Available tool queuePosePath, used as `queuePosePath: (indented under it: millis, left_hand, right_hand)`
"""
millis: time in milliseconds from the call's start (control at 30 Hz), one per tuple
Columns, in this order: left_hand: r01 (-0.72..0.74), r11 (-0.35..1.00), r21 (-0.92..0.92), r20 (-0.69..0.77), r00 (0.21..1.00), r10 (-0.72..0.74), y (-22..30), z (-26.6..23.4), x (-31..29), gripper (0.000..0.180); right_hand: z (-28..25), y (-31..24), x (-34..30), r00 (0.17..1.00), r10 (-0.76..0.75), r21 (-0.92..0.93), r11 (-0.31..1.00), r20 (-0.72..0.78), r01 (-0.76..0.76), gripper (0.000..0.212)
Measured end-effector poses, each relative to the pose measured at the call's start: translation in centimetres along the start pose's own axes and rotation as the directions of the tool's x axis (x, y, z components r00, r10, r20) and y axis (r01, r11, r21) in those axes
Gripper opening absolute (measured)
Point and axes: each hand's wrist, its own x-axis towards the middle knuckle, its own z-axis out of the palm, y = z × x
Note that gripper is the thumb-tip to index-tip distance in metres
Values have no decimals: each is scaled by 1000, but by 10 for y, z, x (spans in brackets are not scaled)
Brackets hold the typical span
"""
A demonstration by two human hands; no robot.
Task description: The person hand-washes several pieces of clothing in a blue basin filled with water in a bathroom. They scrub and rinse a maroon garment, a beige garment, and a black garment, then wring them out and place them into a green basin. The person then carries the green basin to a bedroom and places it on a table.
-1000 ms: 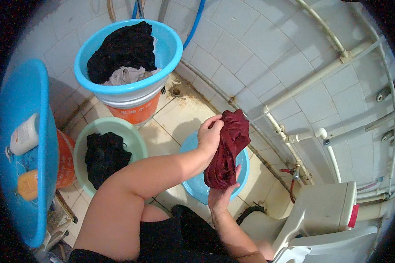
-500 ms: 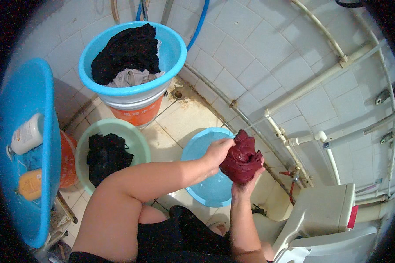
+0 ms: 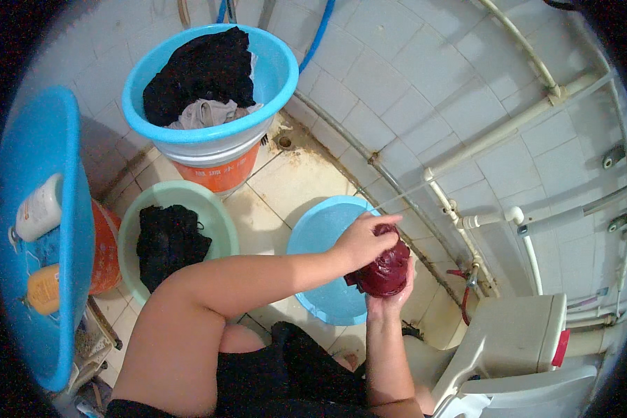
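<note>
A dark red wet garment is bunched into a tight ball over the right side of a light blue basin on the tiled floor. My left hand presses down on its top. My right hand cups it from below. Both hands squeeze the cloth together.
A green basin holds black clothes at the left. Behind it a blue tub full of dark and grey laundry sits on an orange bucket. A big blue basin with bottles stands at far left. White pipes and a white washer at right.
The red garment hung long in my raised hands; now it is lowered to the right over the blue basin and squeezed into a compact ball.
</note>
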Motion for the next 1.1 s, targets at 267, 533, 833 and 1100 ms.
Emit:
queuePosePath:
  millis: [267,533,833,1100]
  left_hand:
    - [-270,926,263,63,963,263,24,9,-25,16]
    - [-425,808,408,25,890,455,-11,-1,-13,14]
    - [292,953,76,-249,931,-266,-83,-27,4,45]
    - [413,895,170,-98,910,-402,-98,-66,8,43]
  right_hand:
    - [24,-8,-8,928,373,93,923,29,-374,42]
    - [-25,3,18,904,402,-180,909,145,-375,59]
    - [-26,-24,29,993,121,-602,792,-13,-104,60]
    - [-88,33,35,887,-131,-890,-188,442,416,68]
